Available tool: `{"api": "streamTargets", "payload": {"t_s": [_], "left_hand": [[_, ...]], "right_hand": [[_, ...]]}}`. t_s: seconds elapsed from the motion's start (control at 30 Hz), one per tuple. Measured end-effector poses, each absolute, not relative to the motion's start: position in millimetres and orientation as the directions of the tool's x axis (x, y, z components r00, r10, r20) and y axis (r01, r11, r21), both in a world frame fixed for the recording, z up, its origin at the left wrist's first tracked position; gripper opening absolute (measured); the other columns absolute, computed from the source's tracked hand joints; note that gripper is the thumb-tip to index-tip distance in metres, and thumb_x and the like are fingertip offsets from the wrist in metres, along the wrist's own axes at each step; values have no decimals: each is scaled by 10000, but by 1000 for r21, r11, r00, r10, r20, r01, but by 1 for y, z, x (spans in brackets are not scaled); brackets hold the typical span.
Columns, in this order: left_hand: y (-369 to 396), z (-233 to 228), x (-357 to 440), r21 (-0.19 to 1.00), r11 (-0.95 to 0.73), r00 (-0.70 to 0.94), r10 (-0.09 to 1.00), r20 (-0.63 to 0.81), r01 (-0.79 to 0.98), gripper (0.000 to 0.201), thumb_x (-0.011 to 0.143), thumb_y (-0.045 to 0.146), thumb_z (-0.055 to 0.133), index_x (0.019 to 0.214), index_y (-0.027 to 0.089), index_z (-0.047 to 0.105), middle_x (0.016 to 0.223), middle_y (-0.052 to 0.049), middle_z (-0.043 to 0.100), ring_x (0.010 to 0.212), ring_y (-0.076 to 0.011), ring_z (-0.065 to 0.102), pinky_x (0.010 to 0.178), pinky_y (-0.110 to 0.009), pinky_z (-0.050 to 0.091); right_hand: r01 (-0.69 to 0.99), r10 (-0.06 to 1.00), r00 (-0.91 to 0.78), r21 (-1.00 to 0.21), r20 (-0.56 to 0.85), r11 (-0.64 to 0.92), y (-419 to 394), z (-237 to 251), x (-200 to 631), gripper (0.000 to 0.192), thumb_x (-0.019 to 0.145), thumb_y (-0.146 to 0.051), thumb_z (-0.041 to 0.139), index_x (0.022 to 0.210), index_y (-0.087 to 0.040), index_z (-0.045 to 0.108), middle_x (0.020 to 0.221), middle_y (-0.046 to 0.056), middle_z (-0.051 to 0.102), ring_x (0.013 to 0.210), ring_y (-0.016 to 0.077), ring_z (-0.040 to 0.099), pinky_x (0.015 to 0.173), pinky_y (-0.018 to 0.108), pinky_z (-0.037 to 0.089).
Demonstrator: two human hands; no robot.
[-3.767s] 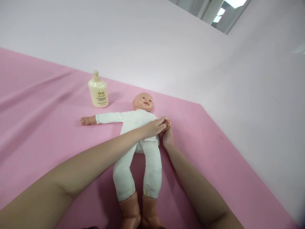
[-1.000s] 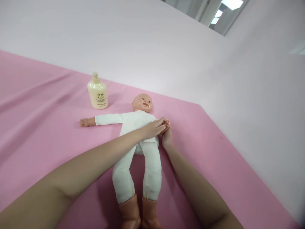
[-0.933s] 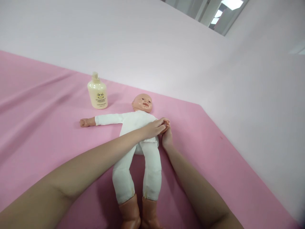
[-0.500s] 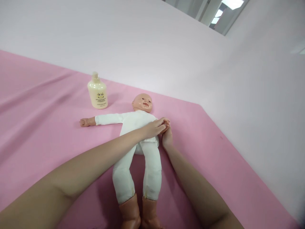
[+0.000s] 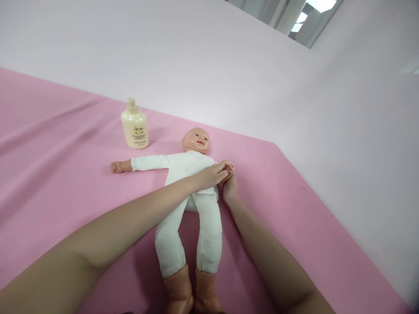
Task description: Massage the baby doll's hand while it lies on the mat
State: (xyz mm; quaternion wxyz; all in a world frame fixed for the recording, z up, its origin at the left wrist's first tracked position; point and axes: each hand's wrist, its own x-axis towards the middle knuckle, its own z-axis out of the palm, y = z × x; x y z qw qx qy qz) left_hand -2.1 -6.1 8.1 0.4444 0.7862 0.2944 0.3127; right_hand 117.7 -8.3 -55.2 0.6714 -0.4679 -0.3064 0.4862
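A baby doll (image 5: 186, 163) with a white cloth body lies on its back, head away from me and feet towards me. My left hand (image 5: 214, 175) reaches across its belly and closes over the doll's hand on the right side. From the right, my right hand (image 5: 230, 185) wraps round that same small hand, so the two hands meet there. Most of the doll's hand is hidden between my fingers. The doll's other arm (image 5: 149, 163) stretches out to the left, untouched.
A pale yellow pump bottle (image 5: 135, 128) stands upright beyond the doll's outstretched arm. Pink cloth (image 5: 65, 183) with some creases covers the surface, its edge running along a white wall (image 5: 163, 56). A window (image 5: 288, 17) shows at the top.
Hardly anything differs. The view shifts very slightly; both hands stay round the doll's hand, and the bottle and doll keep their places.
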Motion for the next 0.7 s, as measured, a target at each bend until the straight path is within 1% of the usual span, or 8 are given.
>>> {"api": "streamTargets", "payload": {"t_s": [0.1,0.23,0.43,0.6,0.7], "left_hand": [[-6,9,-2,882,-435,636,736,231,182,364,896,253,352,1210,207,531,1139,-64,629,1077,-200,573,1000,-337,414],[-6,8,-2,882,-436,639,733,234,178,365,899,247,347,1215,201,525,1144,-70,628,1082,-203,564,989,-340,416],[-6,8,-3,878,-444,644,728,236,180,366,905,262,353,1226,200,516,1141,-73,630,1069,-216,567,990,-359,414],[-6,9,-3,882,-437,641,731,233,179,366,903,259,354,1225,197,517,1137,-73,632,1062,-214,571,990,-356,413],[-5,8,-3,877,-445,642,729,236,183,368,900,251,351,1227,200,514,1129,-71,632,1056,-214,571,986,-360,414]], "right_hand": [[-369,945,325,-925,-36,92,-8,-55,118,370,884,-478,433,923,-225,699,851,-5,732,899,139,687,799,255,548],[-366,937,348,-925,-35,101,-8,-54,117,342,896,-431,417,919,-232,695,865,-13,736,904,120,683,791,226,542],[-383,951,304,-921,-49,74,-8,-56,118,378,878,-489,437,961,-219,686,829,-12,733,870,136,690,742,229,544],[-378,936,348,-922,-52,90,-8,-54,117,359,888,-447,427,942,-208,690,822,-19,731,906,137,684,787,230,532],[-376,935,351,-922,-54,88,-7,-54,117,356,879,-459,435,923,-218,693,832,-14,731,919,143,682,813,251,533]]}}
